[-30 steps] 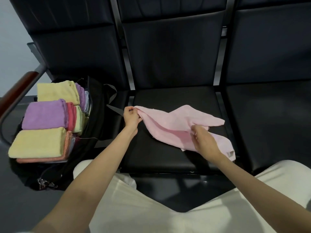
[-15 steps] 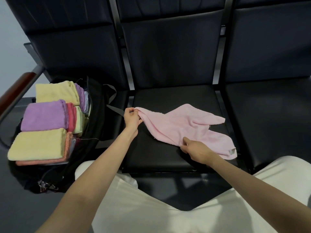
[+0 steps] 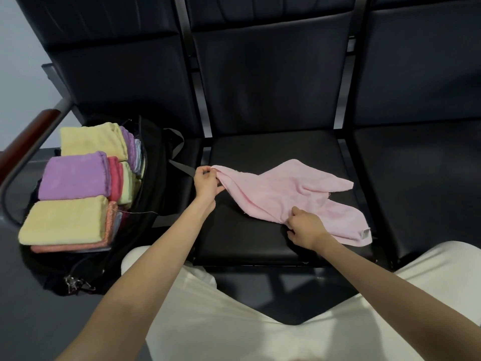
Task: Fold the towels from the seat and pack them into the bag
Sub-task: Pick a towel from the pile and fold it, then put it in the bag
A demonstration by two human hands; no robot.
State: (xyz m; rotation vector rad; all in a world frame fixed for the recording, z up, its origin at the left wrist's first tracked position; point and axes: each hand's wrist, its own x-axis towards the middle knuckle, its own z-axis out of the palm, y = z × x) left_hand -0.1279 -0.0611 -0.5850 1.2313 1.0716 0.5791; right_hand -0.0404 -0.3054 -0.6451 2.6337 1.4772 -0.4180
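A pink towel [image 3: 286, 194] lies crumpled and unfolded across the middle black seat [image 3: 247, 243]. My left hand [image 3: 207, 182] pinches its far left corner. At the towel's near edge my right hand [image 3: 304, 227] pinches the cloth, fingers curled. On the left seat a black bag [image 3: 153, 183] lies open, filled with several folded towels: yellow [image 3: 65, 222], purple [image 3: 74, 175] and another yellow [image 3: 91, 139] on top, with red and orange ones beside and under them.
A wooden-topped metal armrest [image 3: 28, 142] runs along the bag's left side. The right seat [image 3: 421, 183] is bare black cushion. My white-trousered knees [image 3: 260, 321] sit just in front of the middle seat's edge.
My right hand slid from the towel's middle down to its near edge and took hold there. The left hand kept its grip on the corner.
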